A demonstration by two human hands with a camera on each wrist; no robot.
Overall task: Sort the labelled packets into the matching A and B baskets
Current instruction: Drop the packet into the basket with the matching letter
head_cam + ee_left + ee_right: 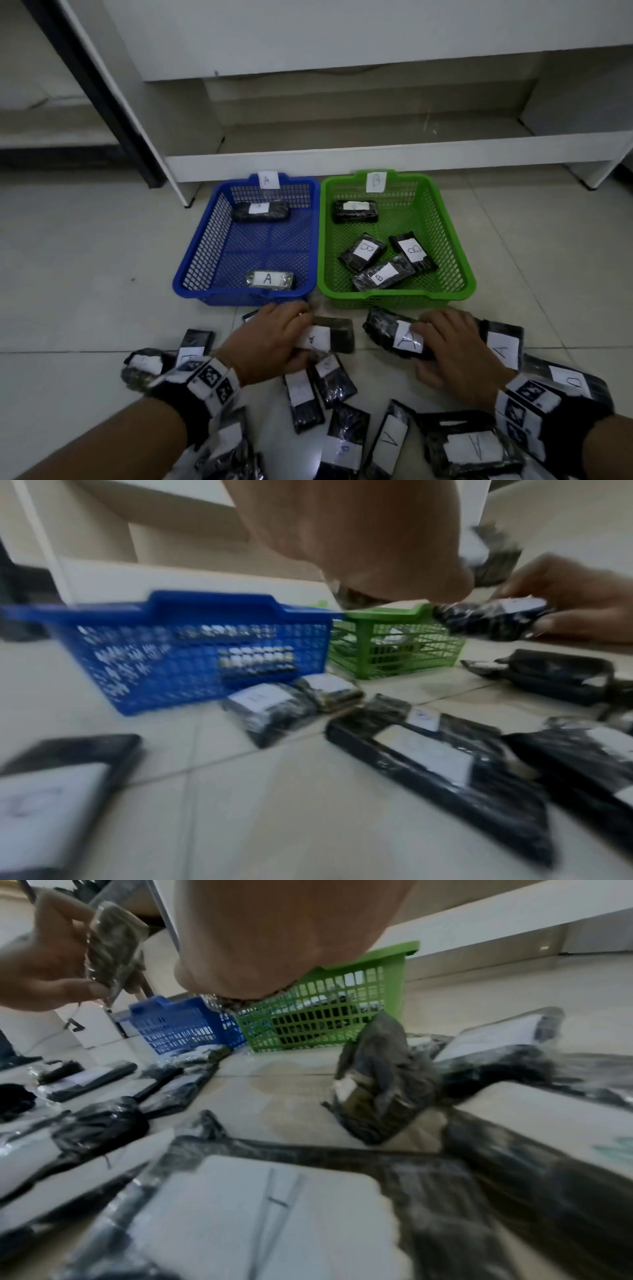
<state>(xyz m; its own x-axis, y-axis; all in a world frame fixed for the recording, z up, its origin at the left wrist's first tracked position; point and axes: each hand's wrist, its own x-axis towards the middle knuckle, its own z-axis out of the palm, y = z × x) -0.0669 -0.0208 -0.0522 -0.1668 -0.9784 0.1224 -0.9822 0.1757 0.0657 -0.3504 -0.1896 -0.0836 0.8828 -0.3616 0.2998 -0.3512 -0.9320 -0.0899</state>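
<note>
My left hand grips a dark packet with an A label just in front of the blue basket marked A. My right hand grips another dark packet labelled A in front of the green basket marked B. The left wrist view shows the right hand's packet lifted off the floor. The right wrist view shows the left hand's packet pinched between fingers and thumb. Two A packets lie in the blue basket. Several B packets lie in the green one.
Several loose labelled packets lie scattered on the tiled floor around and under my wrists. A low white shelf unit stands right behind the baskets. A white post with a black edge slants down at the left.
</note>
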